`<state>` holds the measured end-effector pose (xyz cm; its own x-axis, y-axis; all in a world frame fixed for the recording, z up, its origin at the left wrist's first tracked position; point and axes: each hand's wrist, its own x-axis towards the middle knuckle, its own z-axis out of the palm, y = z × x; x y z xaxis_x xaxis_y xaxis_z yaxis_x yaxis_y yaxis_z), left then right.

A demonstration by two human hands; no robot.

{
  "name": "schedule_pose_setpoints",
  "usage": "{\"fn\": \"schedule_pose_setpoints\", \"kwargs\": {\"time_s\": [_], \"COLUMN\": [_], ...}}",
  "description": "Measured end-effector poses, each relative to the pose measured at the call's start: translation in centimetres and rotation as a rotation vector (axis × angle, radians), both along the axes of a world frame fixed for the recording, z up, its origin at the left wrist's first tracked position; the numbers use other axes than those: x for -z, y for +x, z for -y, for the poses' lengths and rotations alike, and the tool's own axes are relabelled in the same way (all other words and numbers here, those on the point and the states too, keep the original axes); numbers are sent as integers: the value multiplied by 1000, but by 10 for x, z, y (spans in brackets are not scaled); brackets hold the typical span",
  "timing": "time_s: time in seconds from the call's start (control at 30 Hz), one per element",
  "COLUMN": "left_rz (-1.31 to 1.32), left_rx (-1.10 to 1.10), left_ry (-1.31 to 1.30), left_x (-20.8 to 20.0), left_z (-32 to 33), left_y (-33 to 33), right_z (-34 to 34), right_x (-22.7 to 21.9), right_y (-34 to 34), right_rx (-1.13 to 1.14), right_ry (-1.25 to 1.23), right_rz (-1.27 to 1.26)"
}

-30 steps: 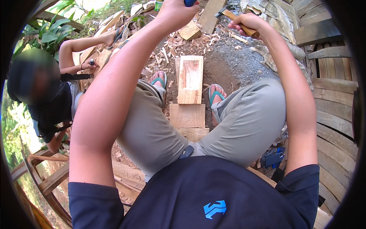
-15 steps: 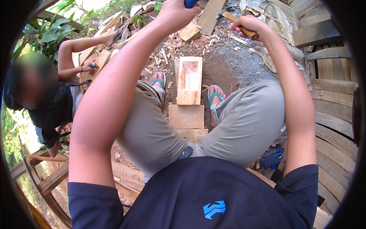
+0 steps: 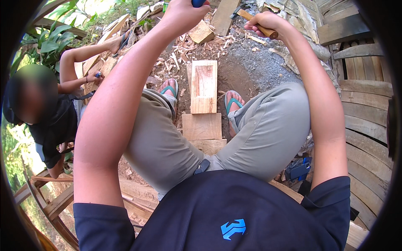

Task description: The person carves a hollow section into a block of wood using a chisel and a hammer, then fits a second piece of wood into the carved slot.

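Note:
My left hand (image 3: 184, 14), raised at the top edge, is closed around a tool with a blue handle (image 3: 198, 3); the rest of the tool is hidden or out of view. At the upper right, my right hand (image 3: 268, 23) grips a hammer (image 3: 257, 24) by its wooden handle, the dark metal head pointing up and left. Between my feet lies a pale wood block (image 3: 204, 104) with a rectangular hollow cut into its upper face. Its near end meets a flat wooden board (image 3: 202, 126). Neither hand touches the block.
Wood chips (image 3: 181, 54) litter the ground beyond the block, near a chunk of wood (image 3: 202, 32) and a plank (image 3: 226, 14). Another person (image 3: 54, 113) sits at the left, holding a blue-handled tool. A slatted wooden wall (image 3: 363, 113) stands at the right.
The whole view has shifted slightly, so the block and my feet appear a little further left. Both hands sit slightly higher and more left in the picture, still holding the same tools.

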<state>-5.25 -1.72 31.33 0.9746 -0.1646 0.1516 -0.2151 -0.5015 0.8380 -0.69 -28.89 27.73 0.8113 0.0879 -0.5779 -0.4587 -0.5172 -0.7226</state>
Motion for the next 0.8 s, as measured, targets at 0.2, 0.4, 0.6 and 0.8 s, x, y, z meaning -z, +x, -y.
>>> {"fn": "schedule_pose_setpoints", "kwargs": {"time_s": [0.2,0.4,0.6,0.8], "left_rz": [-6,-9,44,70], "left_rx": [-12,-10,-27,-60], "left_ry": [24,31,25,83], "left_x": [-2,-4,2,3], "left_z": [1,1,-3,-3], "left_y": [-2,-3,1,2], "right_z": [5,6,5,1], "right_x": [9,8,11,7], "right_y": [6,6,6,3], "right_rx": [28,5,10,-3], "right_ry": [27,20,26,-8], "right_rz": [-4,0,-13,-11]}}
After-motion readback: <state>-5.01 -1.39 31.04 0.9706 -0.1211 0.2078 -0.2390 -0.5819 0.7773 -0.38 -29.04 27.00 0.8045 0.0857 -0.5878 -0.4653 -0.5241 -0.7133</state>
